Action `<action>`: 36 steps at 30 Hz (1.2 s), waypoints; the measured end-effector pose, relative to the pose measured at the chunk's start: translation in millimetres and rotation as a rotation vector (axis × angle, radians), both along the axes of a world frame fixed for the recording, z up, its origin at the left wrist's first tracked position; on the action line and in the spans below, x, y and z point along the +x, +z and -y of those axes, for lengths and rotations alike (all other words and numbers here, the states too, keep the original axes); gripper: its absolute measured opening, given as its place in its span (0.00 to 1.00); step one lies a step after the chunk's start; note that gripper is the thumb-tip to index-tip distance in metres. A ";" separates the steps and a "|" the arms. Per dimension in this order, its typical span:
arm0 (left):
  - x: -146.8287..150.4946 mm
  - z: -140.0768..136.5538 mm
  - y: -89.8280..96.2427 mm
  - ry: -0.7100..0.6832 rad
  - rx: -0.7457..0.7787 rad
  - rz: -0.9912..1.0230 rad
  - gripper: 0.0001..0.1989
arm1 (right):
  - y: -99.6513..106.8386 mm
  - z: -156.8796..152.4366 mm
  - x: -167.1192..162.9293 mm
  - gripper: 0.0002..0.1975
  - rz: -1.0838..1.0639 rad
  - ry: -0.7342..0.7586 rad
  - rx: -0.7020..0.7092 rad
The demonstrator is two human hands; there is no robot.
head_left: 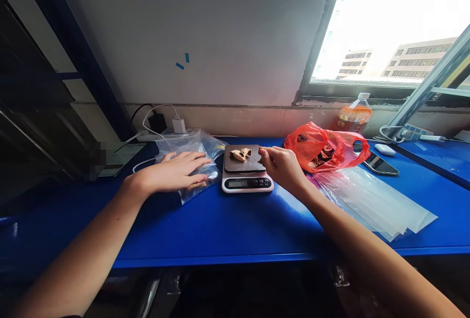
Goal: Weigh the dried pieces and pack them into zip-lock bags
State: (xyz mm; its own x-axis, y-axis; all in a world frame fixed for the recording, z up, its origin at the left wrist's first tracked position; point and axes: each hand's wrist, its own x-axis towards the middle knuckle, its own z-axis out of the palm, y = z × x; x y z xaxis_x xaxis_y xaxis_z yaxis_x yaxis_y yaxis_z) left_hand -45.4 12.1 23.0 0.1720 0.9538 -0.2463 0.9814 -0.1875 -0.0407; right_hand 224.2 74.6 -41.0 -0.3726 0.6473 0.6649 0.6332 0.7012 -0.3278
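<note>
Starting low on the worktop [227, 230]: near right, a fan of flat bags [382, 205]. Dead centre, the scale [248, 176]. To its left, the left hand [179, 170], spread palm-down on a clear bag [185, 194]; to its right, the right hand [282, 164], pinching a dark dried piece [260, 155] just beside the plate [253, 165]. On it, pale dried pieces [240, 154]; farther right, a red bag [310, 144] and a bottle [354, 115]. Careful! Could skew the reading with a knuckle or bag corner on the plate; could fumble the piece overboard from a loose pinch. Hard to read: the digits on the display [238, 184]. Hidden: the clear bag's contents, half under the left hand; most of the pinched piece; the bottle's base, behind the red bag.
</note>
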 end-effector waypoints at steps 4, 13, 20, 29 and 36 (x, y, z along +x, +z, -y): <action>-0.2 1.0 1.0 -0.001 0.003 0.005 0.32 | -0.3 -0.2 0.1 0.21 -0.004 -0.018 -0.022; -1.2 0.5 -0.6 0.002 -0.011 0.002 0.32 | -1.5 -0.3 -2.8 0.20 -0.011 -0.051 0.021; -4.3 -3.5 -9.0 -0.023 0.023 0.014 0.30 | -1.2 1.7 -0.6 0.16 -0.013 0.013 0.024; -9.3 -5.8 -14.5 -0.051 0.030 0.039 0.31 | -5.4 -4.3 2.7 0.16 0.139 -0.039 0.145; -7.0 -3.5 -12.2 -0.047 0.023 0.045 0.32 | -11.3 -9.1 -1.7 0.16 0.255 0.096 0.081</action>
